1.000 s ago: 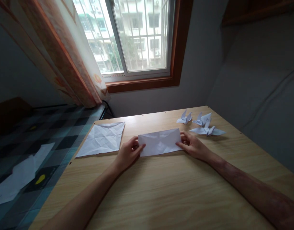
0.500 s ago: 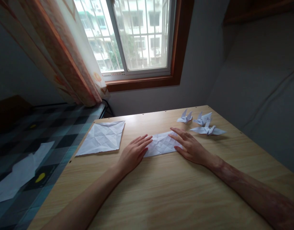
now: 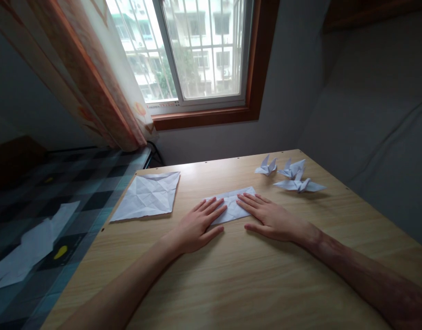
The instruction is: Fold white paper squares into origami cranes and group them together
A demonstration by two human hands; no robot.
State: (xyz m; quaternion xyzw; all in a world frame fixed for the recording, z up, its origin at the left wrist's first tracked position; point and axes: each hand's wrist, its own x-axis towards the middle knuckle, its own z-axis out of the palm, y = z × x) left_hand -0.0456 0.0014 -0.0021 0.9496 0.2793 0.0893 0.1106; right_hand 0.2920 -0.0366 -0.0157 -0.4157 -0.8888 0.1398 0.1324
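A creased white sheet of paper [image 3: 231, 207], folded into a narrow strip, lies on the wooden table [image 3: 211, 284] in front of me. My left hand [image 3: 201, 225] rests flat on its left end, fingers spread and thumb on the wood below. Across the right end lies my right hand [image 3: 270, 216], palm down with the fingers stretched out and the thumb apart. Both hands cover the strip's ends. Farther left, a creased square sheet of paper [image 3: 147, 197] lies spread out. Three folded paper cranes [image 3: 300, 184] stand beyond my right hand.
Left of the table is a bed with a checked cover [image 3: 94, 183], and torn white paper [image 3: 37, 245] lies on it. A barred window [image 3: 204, 50] with a patterned curtain [image 3: 94, 82] is behind the table. A wall borders the right side.
Both hands have moved nearer each other and flattened over the folded paper, their thumbs now below its near edge. The paper strip looks narrower. The cranes and the square sheet stay put.
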